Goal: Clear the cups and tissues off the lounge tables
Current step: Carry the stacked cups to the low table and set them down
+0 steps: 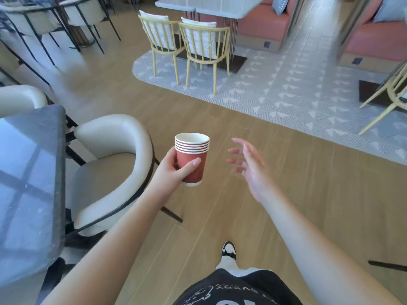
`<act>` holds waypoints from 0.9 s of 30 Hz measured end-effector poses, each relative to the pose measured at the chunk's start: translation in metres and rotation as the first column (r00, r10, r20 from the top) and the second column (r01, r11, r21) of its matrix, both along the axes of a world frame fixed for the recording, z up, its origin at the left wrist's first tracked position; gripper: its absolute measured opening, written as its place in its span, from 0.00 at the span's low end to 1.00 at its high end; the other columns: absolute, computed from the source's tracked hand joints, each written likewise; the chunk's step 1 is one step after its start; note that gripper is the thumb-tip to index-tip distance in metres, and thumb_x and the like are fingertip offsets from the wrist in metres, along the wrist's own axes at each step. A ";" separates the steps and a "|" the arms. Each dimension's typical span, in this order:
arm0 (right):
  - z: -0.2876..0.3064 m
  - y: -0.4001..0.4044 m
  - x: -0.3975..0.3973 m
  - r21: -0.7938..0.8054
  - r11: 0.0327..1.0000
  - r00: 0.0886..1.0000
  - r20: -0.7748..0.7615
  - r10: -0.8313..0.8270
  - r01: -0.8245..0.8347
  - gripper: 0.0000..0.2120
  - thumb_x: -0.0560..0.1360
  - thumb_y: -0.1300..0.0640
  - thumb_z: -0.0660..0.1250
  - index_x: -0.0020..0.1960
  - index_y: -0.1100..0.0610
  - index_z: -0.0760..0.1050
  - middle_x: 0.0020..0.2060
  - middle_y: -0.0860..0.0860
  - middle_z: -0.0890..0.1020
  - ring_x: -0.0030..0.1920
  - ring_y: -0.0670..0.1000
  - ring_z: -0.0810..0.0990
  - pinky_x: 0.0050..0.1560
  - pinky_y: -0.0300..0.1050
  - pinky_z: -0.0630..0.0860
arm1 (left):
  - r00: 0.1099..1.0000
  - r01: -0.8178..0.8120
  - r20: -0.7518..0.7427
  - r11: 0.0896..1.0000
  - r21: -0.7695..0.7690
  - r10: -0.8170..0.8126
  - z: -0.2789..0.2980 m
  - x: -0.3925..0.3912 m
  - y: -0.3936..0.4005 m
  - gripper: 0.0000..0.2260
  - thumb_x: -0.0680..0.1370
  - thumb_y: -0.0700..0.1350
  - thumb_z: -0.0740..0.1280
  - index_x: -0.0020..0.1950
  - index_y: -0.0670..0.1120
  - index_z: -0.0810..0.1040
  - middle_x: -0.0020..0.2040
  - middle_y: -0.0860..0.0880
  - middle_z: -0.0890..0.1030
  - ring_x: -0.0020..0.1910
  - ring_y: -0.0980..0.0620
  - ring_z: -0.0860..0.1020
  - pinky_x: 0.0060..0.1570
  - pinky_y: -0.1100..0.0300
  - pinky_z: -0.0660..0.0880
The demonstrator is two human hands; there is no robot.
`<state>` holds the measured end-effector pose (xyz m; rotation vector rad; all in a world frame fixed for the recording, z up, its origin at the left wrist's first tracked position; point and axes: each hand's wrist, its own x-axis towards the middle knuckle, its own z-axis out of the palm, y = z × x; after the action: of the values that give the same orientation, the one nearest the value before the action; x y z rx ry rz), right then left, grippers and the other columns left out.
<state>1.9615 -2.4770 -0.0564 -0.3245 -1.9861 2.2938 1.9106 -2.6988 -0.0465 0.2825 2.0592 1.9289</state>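
Note:
My left hand [170, 170] grips a stack of several red paper cups [192, 158] nested in one another, held upright over the wooden floor at mid-frame. The top cup's white inside looks empty. My right hand [247, 165] hovers a short way to the right of the stack, fingers spread, palm turned toward the cups, holding nothing. No tissues are visible.
A dark glossy table [28, 186] stands at the left with a cream curved chair [110, 172] beside it. Two yellow slatted chairs [193, 47] stand at a white table [211, 5] ahead on patterned carpet [286, 89]. Pink booth seats [374, 40] lie at the far right.

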 end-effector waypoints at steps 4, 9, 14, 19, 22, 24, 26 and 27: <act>0.011 0.036 -0.077 -0.005 1.000 1.000 -0.015 0.023 -0.023 0.15 0.77 0.37 0.60 0.59 0.38 0.80 0.52 0.46 0.82 0.49 0.48 0.82 0.44 0.39 0.76 | 1.000 -0.029 0.005 0.999 -0.014 0.029 0.007 -0.067 0.033 0.26 0.67 0.63 0.77 0.63 0.62 0.78 0.58 0.57 0.85 0.58 0.56 0.84 0.51 0.64 0.80; 0.024 0.061 -0.162 -0.010 0.996 0.996 -0.022 0.090 -0.090 0.15 0.77 0.37 0.61 0.59 0.37 0.80 0.52 0.46 0.82 0.49 0.48 0.82 0.44 0.39 0.76 | 0.997 -0.081 -0.004 0.997 0.012 0.081 0.011 -0.137 0.051 0.23 0.65 0.69 0.78 0.58 0.70 0.80 0.59 0.56 0.85 0.58 0.57 0.84 0.51 0.67 0.79; 0.023 0.060 -0.244 0.007 0.987 0.986 -0.039 0.160 -0.160 0.16 0.76 0.36 0.60 0.60 0.37 0.79 0.54 0.47 0.82 0.50 0.48 0.82 0.45 0.40 0.76 | 0.989 -0.150 0.004 0.989 -0.008 0.150 -0.001 -0.203 0.048 0.24 0.66 0.70 0.78 0.60 0.68 0.79 0.60 0.56 0.85 0.59 0.56 0.84 0.51 0.62 0.81; 0.016 0.037 -0.333 0.029 0.974 0.973 -0.040 0.225 -0.224 0.17 0.76 0.35 0.61 0.60 0.37 0.79 0.53 0.46 0.82 0.50 0.48 0.83 0.45 0.39 0.77 | 0.978 -0.210 0.010 0.978 -0.006 0.210 -0.014 -0.281 0.029 0.24 0.67 0.69 0.78 0.61 0.67 0.79 0.60 0.55 0.85 0.59 0.55 0.84 0.51 0.64 0.80; 0.017 0.017 -0.393 0.053 0.966 0.966 -0.025 0.256 -0.254 0.14 0.78 0.38 0.59 0.59 0.36 0.79 0.53 0.46 0.82 0.50 0.48 0.83 0.46 0.41 0.76 | 0.969 -0.247 0.020 0.969 0.020 0.247 -0.017 -0.338 0.014 0.25 0.66 0.70 0.78 0.60 0.67 0.79 0.60 0.55 0.85 0.59 0.55 0.84 0.51 0.63 0.81; 0.023 0.005 -0.433 0.066 0.963 0.964 -0.012 0.264 -0.263 0.13 0.78 0.40 0.58 0.57 0.35 0.79 0.54 0.47 0.81 0.49 0.47 0.83 0.46 0.41 0.75 | 0.961 -0.277 0.033 0.960 0.040 0.276 -0.016 -0.375 0.001 0.26 0.64 0.71 0.78 0.59 0.67 0.79 0.60 0.55 0.85 0.59 0.55 0.84 0.50 0.62 0.81; 0.030 -0.001 -0.471 0.086 0.963 0.966 -0.012 0.258 -0.256 0.13 0.79 0.40 0.58 0.57 0.35 0.79 0.54 0.48 0.81 0.49 0.47 0.83 0.46 0.41 0.76 | 0.960 -0.280 0.037 0.959 0.047 0.279 -0.013 -0.412 -0.011 0.27 0.64 0.71 0.78 0.60 0.66 0.79 0.60 0.55 0.85 0.59 0.55 0.84 0.52 0.60 0.80; 0.033 -0.003 -0.491 0.099 0.962 0.966 -0.016 0.257 -0.254 0.13 0.79 0.40 0.58 0.58 0.35 0.79 0.54 0.48 0.81 0.49 0.47 0.83 0.46 0.41 0.76 | 0.959 -0.283 0.035 0.958 0.041 0.282 -0.012 -0.431 -0.018 0.27 0.64 0.71 0.78 0.61 0.66 0.79 0.60 0.55 0.85 0.59 0.55 0.84 0.54 0.58 0.79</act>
<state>1.4709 -2.4803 -0.0232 -0.0274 -2.2318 2.3174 1.4800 -2.7164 -0.0582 -0.0337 2.1347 2.1296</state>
